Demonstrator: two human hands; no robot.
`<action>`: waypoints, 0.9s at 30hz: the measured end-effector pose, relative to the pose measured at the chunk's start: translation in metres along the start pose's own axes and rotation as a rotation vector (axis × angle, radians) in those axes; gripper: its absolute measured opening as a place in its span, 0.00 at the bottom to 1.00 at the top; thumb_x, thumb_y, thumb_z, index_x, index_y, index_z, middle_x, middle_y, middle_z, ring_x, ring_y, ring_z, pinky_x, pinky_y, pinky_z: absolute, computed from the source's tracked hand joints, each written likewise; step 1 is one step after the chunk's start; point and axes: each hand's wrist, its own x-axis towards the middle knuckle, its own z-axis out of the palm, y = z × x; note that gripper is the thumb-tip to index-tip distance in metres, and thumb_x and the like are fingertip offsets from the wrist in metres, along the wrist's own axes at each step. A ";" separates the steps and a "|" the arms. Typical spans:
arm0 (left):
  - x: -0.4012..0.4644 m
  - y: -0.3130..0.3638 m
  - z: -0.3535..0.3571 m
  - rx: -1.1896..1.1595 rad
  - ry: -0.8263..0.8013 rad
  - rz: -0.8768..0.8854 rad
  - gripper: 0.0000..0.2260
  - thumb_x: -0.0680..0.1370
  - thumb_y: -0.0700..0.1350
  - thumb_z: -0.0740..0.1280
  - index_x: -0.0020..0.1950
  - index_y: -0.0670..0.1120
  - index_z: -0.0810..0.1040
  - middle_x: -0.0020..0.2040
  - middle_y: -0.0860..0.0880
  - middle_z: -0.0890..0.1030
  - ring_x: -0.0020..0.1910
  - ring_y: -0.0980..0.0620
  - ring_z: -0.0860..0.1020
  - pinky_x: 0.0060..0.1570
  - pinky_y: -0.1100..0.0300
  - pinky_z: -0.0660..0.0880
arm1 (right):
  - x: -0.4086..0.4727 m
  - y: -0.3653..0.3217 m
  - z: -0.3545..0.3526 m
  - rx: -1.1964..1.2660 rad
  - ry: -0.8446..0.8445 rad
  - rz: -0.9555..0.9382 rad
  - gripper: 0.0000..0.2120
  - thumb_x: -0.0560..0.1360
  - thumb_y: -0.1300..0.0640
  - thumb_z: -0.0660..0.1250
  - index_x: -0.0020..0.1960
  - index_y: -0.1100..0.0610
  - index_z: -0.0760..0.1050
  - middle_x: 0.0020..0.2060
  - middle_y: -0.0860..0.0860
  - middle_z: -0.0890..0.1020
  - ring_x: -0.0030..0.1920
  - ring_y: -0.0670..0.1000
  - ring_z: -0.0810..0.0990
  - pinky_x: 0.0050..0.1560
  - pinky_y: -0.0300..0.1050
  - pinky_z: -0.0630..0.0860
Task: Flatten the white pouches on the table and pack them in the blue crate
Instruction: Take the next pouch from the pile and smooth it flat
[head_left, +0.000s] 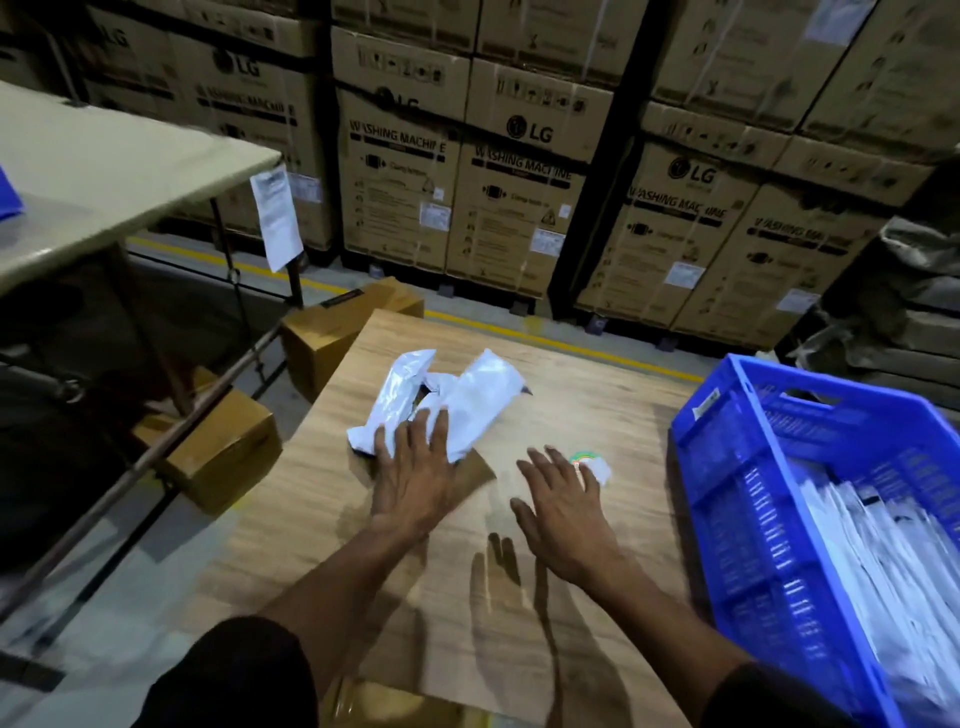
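Just beyond the left hand (415, 470), a crumpled heap of white pouches (441, 402) is lying on the wooden worktop (571, 374), its long axis running from near-left to far-right away from the hands. Left hand is resting flat, fingers straight and spread, fingertips overlapping the near edge of the heap and lying over a brown card scrap (475, 475). Right hand (563, 506) is hovering open, fingers spread, holding nothing, well to the right of the heap; its fingertips are nearing a small white sticker-like scrap (592, 465). Left hand is judged nearer, so flattening likely starts there. Blue crate (727, 467) is standing right of the right hand, already holding flattened white pouches. Beyond the hands, stacked washing-machine cartons (519, 182) are lining a dim warehouse aisle; a folding table (104, 171) is standing to the far left.
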 end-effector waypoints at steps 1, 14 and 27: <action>-0.010 0.008 0.000 -0.024 0.037 0.081 0.26 0.84 0.53 0.50 0.78 0.42 0.67 0.70 0.39 0.74 0.61 0.37 0.75 0.71 0.33 0.60 | -0.004 0.001 -0.003 0.002 0.043 0.024 0.24 0.78 0.44 0.55 0.68 0.56 0.73 0.70 0.55 0.74 0.72 0.58 0.70 0.65 0.66 0.69; -0.100 0.046 0.010 -0.064 -0.402 0.663 0.35 0.71 0.51 0.60 0.78 0.42 0.63 0.76 0.45 0.70 0.75 0.44 0.70 0.71 0.41 0.65 | -0.105 0.045 0.057 0.068 -0.276 0.040 0.42 0.73 0.31 0.27 0.82 0.49 0.43 0.80 0.45 0.39 0.80 0.50 0.37 0.77 0.60 0.43; -0.090 0.095 -0.006 -0.079 -0.541 0.410 0.24 0.78 0.50 0.54 0.63 0.40 0.82 0.63 0.42 0.83 0.66 0.43 0.79 0.63 0.46 0.76 | -0.072 0.031 0.045 0.025 -0.224 0.053 0.30 0.79 0.44 0.46 0.71 0.56 0.74 0.72 0.52 0.74 0.71 0.59 0.72 0.63 0.69 0.69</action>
